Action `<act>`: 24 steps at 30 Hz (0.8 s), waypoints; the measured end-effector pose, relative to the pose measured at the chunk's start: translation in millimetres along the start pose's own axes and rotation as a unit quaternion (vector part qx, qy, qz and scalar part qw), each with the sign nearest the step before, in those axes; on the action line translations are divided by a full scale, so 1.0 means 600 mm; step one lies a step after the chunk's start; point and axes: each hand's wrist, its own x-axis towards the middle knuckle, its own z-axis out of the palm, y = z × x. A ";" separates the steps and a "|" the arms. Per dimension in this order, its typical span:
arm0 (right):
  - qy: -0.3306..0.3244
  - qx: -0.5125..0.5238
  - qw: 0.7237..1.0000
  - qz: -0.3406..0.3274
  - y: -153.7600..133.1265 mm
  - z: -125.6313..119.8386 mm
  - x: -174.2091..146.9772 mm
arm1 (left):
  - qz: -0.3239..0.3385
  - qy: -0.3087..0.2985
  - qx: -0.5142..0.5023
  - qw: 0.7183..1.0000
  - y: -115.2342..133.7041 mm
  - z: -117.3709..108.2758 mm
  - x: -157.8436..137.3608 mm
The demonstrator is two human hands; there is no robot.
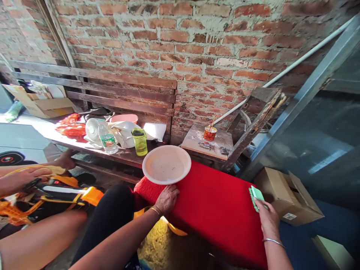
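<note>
My right hand (269,219) grips a light green scrub brush (257,194) at the right end of a red cloth-covered surface (216,202). The brush's bristles point left. At the other end, my left hand (167,199) lies on the red cloth with its fingers laid on it, just in front of a white plastic basin (167,176). The pale basin stands on the left end of the red cloth and holds what looks like water, with small reddish bits in it.
Behind, a wooden bench (123,153) carries a green bottle (140,142), a clear water bottle (109,140) and a small fan (92,128). A small table (194,138) holds a paper cup (209,134) and padlocks. A cardboard box (284,198) stands right; another person's hand (21,180) is left.
</note>
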 end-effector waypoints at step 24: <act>-0.066 -0.127 0.988 -0.055 0.003 0.004 -0.003 | -0.004 -0.007 0.015 1.000 -0.002 -0.008 0.001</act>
